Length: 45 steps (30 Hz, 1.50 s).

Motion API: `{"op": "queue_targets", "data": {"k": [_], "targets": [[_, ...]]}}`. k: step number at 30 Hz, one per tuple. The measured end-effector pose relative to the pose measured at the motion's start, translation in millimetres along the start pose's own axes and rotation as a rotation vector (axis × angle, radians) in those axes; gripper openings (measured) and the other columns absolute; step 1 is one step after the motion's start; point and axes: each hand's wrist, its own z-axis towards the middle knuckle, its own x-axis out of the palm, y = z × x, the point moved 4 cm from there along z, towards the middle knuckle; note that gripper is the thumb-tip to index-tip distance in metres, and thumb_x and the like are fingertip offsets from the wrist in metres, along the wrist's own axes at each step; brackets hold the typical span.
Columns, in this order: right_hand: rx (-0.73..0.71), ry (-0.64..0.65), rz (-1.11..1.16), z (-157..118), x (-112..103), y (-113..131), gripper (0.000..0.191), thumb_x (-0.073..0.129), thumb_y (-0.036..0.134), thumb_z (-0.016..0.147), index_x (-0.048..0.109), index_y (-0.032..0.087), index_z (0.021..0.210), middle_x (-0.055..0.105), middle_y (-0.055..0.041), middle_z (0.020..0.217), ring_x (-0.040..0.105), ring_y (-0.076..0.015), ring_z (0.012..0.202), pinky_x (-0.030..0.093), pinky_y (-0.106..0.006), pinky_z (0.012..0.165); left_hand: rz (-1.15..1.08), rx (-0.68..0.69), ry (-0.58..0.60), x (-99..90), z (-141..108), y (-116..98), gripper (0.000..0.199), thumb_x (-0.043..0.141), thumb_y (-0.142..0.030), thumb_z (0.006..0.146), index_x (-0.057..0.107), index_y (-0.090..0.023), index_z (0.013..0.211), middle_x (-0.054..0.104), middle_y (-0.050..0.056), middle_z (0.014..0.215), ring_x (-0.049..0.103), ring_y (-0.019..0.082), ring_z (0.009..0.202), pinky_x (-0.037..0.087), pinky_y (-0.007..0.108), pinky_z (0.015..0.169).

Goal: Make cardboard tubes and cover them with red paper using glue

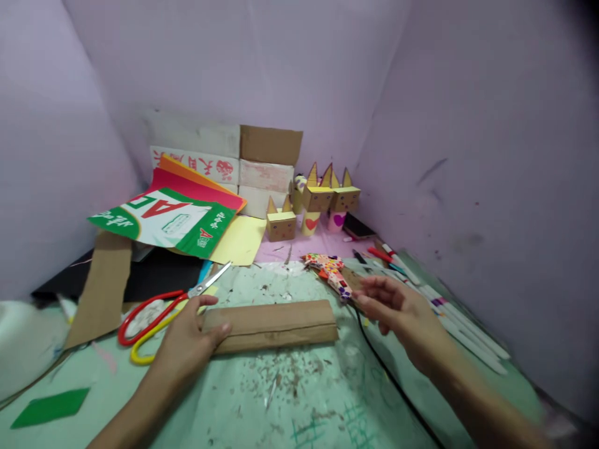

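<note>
A folded strip of brown cardboard (276,324) lies across the middle of the green table, with a seam along its length. My left hand (191,330) is closed on the strip's left end, thumb on top. Beside that hand are scissors (187,299) with red and yellow handles, blades pointing away to the right. A flower-patterned glue gun (330,274) with a black cord rests to the right of the strip. My right hand (397,305) is close to its near end, fingers loosely curved and apart from the thumb. Whether a fingertip touches the glue gun, I cannot tell.
Cardboard cat figures (318,199) stand at the back. Coloured paper and a green-and-white packet (168,218) are piled at the left, above a cardboard piece (105,287). Several markers (463,330) lie along the right wall. A green paper scrap (50,408) is front left.
</note>
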Motion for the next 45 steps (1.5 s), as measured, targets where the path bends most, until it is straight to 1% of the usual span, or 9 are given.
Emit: {"op": "queue_targets", "data": {"k": [3, 7, 13, 17, 23, 26, 37, 41, 45], "targets": [[0.322, 0.188, 0.156, 3, -4, -11, 0.035, 0.065, 0.024, 0.064, 0.058, 0.013, 0.096, 0.066, -0.0045, 0.077, 0.05, -0.0067, 0.042, 0.026, -0.016, 0.031, 0.094, 0.02, 0.01, 0.3, 4, 7, 0.045, 0.061, -0.044, 0.056, 0.05, -0.021, 0.092, 0.048, -0.007, 0.044, 0.052, 0.021, 0.048, 0.034, 0.027, 0.048], [0.453, 0.321, 0.239, 0, 16, -16, 0.038, 0.064, 0.017, 0.061, 0.055, 0.013, 0.098, 0.065, -0.0018, 0.073, 0.056, -0.0081, 0.038, 0.027, -0.015, 0.028, 0.099, 0.018, 0.038, 2.3, 6, 14, 0.047, 0.062, -0.046, 0.059, 0.049, -0.02, 0.097, 0.055, -0.004, 0.047, 0.057, 0.023, 0.05, 0.036, 0.028, 0.049], [0.485, 0.247, 0.253, 3, 44, -20, 0.024, 0.06, 0.012, 0.059, 0.053, 0.016, 0.082, 0.048, 0.0098, 0.041, 0.032, -0.0026, 0.025, 0.014, -0.014, 0.027, 0.05, 0.032, 0.002, 1.5, 2, 7, 0.047, 0.065, -0.042, 0.057, 0.052, -0.02, 0.097, 0.047, -0.007, 0.045, 0.055, 0.022, 0.05, 0.034, 0.026, 0.047], [0.492, 0.174, 0.255, 1, 50, -23, 0.024, 0.058, 0.012, 0.057, 0.051, 0.017, 0.079, 0.035, 0.0139, 0.034, 0.022, -0.0028, 0.027, 0.01, -0.016, 0.03, 0.009, -0.035, 0.066, 0.1, 3, 7, 0.057, 0.069, -0.042, 0.053, 0.053, -0.017, 0.103, 0.054, -0.004, 0.053, 0.058, 0.022, 0.056, 0.039, 0.028, 0.051], [0.502, 0.116, 0.23, -5, 50, -30, 0.034, 0.058, 0.015, 0.055, 0.047, 0.018, 0.088, 0.036, 0.0138, 0.035, 0.024, -0.0038, 0.031, 0.011, -0.016, 0.034, -0.514, -0.338, 0.239, -5.7, 3, 12, 0.053, 0.062, -0.046, 0.066, 0.051, -0.017, 0.109, 0.057, -0.002, 0.06, 0.055, 0.015, 0.051, 0.038, 0.023, 0.045], [0.514, 0.135, 0.219, -6, 51, -33, 0.036, 0.059, 0.018, 0.056, 0.045, 0.019, 0.089, 0.032, 0.0148, 0.035, 0.021, -0.0043, 0.031, 0.009, -0.017, 0.034, -0.603, -0.37, 0.274, -8.2, 2, 14, 0.051, 0.063, -0.045, 0.068, 0.05, -0.017, 0.108, 0.059, -0.001, 0.061, 0.057, 0.015, 0.052, 0.039, 0.022, 0.045], [0.506, 0.134, 0.173, -7, 52, -33, 0.031, 0.062, 0.02, 0.057, 0.044, 0.022, 0.082, 0.031, 0.0129, 0.037, 0.024, -0.0065, 0.032, 0.011, -0.019, 0.037, -0.242, -0.138, 0.192, 0.4, 7, 10, 0.065, 0.063, -0.025, 0.05, 0.049, -0.01, 0.111, 0.037, -0.013, 0.04, 0.038, 0.01, 0.039, 0.027, 0.022, 0.043], [0.49, 0.126, 0.171, -8, 51, -32, 0.028, 0.062, 0.021, 0.058, 0.046, 0.022, 0.081, 0.032, 0.0122, 0.039, 0.029, -0.0079, 0.033, 0.014, -0.02, 0.037, -0.171, -0.094, 0.194, -8.5, 8, 8, 0.062, 0.066, -0.031, 0.053, 0.052, -0.01, 0.11, 0.037, -0.013, 0.039, 0.038, 0.011, 0.039, 0.026, 0.023, 0.044], [0.485, 0.149, 0.173, -7, 52, -33, 0.028, 0.063, 0.023, 0.058, 0.046, 0.022, 0.08, 0.031, 0.0124, 0.039, 0.029, -0.0076, 0.032, 0.013, -0.021, 0.036, 0.089, 0.016, -0.127, -25.2, 11, 10, 0.053, 0.058, -0.052, 0.07, 0.055, -0.015, 0.108, 0.057, -0.002, 0.053, 0.057, 0.021, 0.057, 0.035, 0.028, 0.054]]}}
